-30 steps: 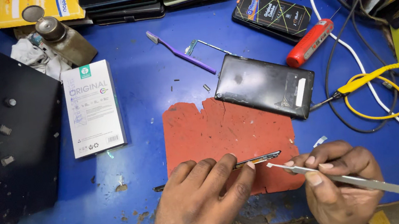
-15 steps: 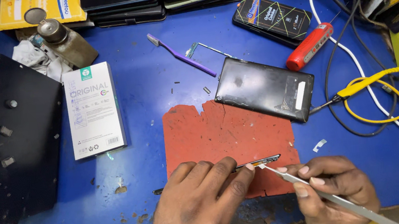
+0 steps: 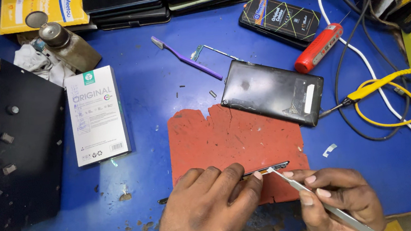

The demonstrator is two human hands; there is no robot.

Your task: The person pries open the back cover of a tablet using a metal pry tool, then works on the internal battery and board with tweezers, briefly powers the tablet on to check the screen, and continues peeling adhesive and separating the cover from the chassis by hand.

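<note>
**Small part held on the red mat for tweezer work**

The red mat serves as the reference point for all positions.

At the mat's near edge, the left hand lies palm down, its fingertips closed on a thin dark strip-shaped part and pressing it against the mat. This hold appears intended to keep the light part from sliding under tool contact. Directly to the right, the right hand is closed in a pen-style grip on metal tweezers; the tips meet the part's near end, just beside the left fingertips. The low angle of the tool likely favours fine control. Whether the tweezer tips are pinched on anything cannot be determined.

Touching the mat's far right corner lies a black phone, back side up, close enough for quick access. A yellow-clipped cable runs right of it. Left of the mat lies a white box, and beyond that a black panel with small pieces on it.

Farther back from the mat lie a purple brush, a red cylindrical tool, a dark patterned package and a capped bottle. Loose screws rest on the blue table just beyond the mat's far edge.
</note>
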